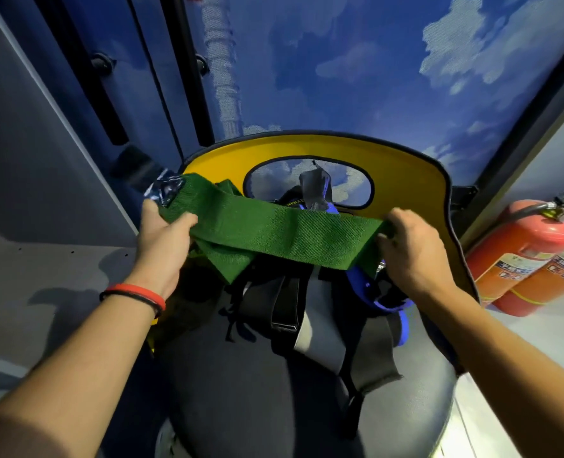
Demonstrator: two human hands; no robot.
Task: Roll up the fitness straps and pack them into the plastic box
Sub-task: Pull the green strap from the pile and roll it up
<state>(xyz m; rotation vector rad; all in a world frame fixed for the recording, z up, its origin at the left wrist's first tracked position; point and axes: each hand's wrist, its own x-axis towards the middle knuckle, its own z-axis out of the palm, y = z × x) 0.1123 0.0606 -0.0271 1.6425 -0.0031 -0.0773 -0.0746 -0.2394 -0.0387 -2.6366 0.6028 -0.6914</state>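
The green strap is held stretched across the middle of the view, above a pile of straps lying on a round grey seat. The left hand is closed on the strap's 9 o'clock end, where spare webbing is bunched and a fold hangs toward 6 o'clock; the right hand is closed on the 3 o'clock end, fingers curled over the edge, thumb beneath. No plastic box is in view; its place cannot be told.

The step in hand appears to be the start of the roll. To do it well, the person should keep the span taut and flat; the right hand should turn its end over tightly to form a firm core; the left hand should feed webbing evenly, edges aligned, so the roll does not cone. The hanging fold needs straightening first; otherwise it may be caught into the roll. The yellow backrest at 12 o'clock lies close behind; the strap should stay clear of it.
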